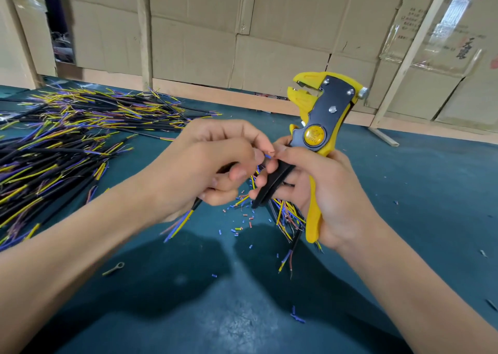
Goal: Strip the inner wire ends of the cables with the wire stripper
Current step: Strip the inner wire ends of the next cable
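Left hand point(213, 162) pinches short black-sheathed cable point(194, 205), centre, near. Right hand point(318, 192) grasps yellow-and-black wire stripper point(320, 116) upright (jaws empty). Fan inner wires before feeding one.

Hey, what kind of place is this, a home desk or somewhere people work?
Likely a small workshop bench: a big cable pile, cardboard walls, and insulation scraps on a green mat under the wire stripper.
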Motion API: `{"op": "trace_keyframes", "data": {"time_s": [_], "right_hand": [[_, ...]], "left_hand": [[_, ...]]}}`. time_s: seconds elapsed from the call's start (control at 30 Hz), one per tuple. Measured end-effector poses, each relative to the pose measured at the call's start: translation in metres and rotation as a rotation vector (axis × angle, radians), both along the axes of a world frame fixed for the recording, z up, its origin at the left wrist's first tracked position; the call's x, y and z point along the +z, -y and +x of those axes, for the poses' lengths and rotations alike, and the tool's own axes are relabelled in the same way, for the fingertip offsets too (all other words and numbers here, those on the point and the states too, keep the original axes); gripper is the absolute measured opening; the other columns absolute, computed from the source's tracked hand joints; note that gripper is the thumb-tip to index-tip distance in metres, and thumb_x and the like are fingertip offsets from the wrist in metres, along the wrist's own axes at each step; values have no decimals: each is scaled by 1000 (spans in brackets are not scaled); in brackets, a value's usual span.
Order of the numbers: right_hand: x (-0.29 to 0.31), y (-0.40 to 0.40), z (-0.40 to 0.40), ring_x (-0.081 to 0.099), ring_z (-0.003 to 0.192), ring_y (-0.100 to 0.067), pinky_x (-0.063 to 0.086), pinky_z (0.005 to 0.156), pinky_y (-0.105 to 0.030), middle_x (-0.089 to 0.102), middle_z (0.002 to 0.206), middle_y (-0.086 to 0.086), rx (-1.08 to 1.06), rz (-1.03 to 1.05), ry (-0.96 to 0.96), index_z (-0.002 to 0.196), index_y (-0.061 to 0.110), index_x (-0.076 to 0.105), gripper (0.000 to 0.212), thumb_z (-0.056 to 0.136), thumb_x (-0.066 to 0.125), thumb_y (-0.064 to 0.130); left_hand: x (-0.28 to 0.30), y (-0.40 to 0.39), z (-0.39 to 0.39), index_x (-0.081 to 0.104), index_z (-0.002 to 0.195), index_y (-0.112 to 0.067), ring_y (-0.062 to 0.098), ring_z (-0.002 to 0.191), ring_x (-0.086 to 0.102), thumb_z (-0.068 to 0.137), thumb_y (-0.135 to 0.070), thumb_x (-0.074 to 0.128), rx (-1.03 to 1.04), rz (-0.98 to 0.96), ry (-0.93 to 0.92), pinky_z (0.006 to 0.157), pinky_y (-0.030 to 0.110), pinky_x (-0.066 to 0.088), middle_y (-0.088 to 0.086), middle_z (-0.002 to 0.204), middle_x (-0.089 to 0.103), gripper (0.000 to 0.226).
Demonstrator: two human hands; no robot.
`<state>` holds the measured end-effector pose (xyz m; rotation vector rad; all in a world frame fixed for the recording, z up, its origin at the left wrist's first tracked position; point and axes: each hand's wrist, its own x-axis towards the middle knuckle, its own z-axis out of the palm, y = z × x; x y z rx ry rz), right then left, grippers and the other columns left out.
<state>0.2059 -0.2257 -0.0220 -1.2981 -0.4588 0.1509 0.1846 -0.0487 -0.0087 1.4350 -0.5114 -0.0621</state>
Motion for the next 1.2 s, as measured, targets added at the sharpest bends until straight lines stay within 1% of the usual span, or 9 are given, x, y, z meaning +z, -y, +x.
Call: {"op": "trace_keyframes", "data": {"time_s": [0.13, 0.3, 0.47, 0.57, 0.73, 0.83, 0.93, 1.07, 1.2], "right_hand": [[1, -5, -3, 62, 66, -29, 58, 66, -47, 57, 75, -12, 84, 32, -84, 85, 4, 61, 9, 92, 60, 9], [1, 1, -1, 61, 65, -30, 58, 69, -51, 56, 75, -12, 70, 40, -112, 92, 3, 60, 10, 93, 62, 13], [2, 9, 3, 61, 66, -33, 57, 67, -51, 58, 75, -13, 199, 37, -100, 86, 3, 66, 15, 91, 60, 16], [1, 12, 2, 60, 67, -35, 56, 68, -54, 57, 76, -17, 287, -35, -35, 88, 0, 64, 14, 92, 58, 12], [0, 15, 1, 61, 67, -35, 55, 69, -55, 56, 76, -18, 411, -91, 9, 89, -2, 64, 14, 90, 62, 12], [1, 18, 3, 60, 67, -36, 54, 70, -56, 56, 75, -18, 441, -90, 7, 90, -3, 65, 16, 89, 62, 13], [1, 20, 5, 59, 68, -37, 54, 72, -57, 55, 76, -19, 459, -96, 1, 92, -3, 65, 16, 89, 61, 13], [0, 20, 4, 60, 69, -36, 54, 73, -59, 56, 76, -17, 468, -105, 13, 93, -3, 65, 16, 90, 60, 12], [-2, 18, 4, 61, 69, -36, 54, 74, -59, 56, 76, -18, 468, -114, 23, 96, -2, 66, 16, 91, 60, 12]], "left_hand": [[-2, 5, -3, 62, 73, -12, 4, 31, 25, 80, -2, 46, -68, -170, -42, 40, 9, 24, 0, 49, 44, 20], [-5, 9, 3, 65, 80, -13, 10, 34, 27, 86, -2, 51, 137, -178, 59, 41, 13, 24, 10, 56, 52, 19], [-6, -3, 6, 60, 97, -21, 19, 46, 50, 92, -8, 55, 448, 149, 470, 52, 22, 41, 3, 73, 70, 14], [-7, -6, 3, 56, 106, -17, 25, 58, 56, 93, -13, 58, 529, 259, 581, 59, 31, 45, -2, 82, 73, 13], [-6, -6, 1, 55, 106, -21, 14, 65, 59, 95, -12, 59, 585, 247, 640, 64, 22, 44, -10, 89, 75, 15], [-4, -5, 1, 53, 104, -29, 28, 67, 59, 95, -15, 58, 590, 178, 634, 63, 37, 49, -11, 90, 76, 18], [-3, -6, 3, 53, 107, -22, 32, 73, 63, 97, -13, 56, 562, 92, 619, 72, 46, 53, -7, 93, 76, 14], [-1, -7, 6, 48, 111, -17, 23, 80, 66, 101, -11, 51, 526, 44, 619, 75, 33, 52, -7, 98, 76, 12], [-2, -6, 6, 49, 112, -20, 30, 80, 66, 102, -8, 49, 483, 67, 630, 82, 39, 53, -4, 96, 74, 16]]}}
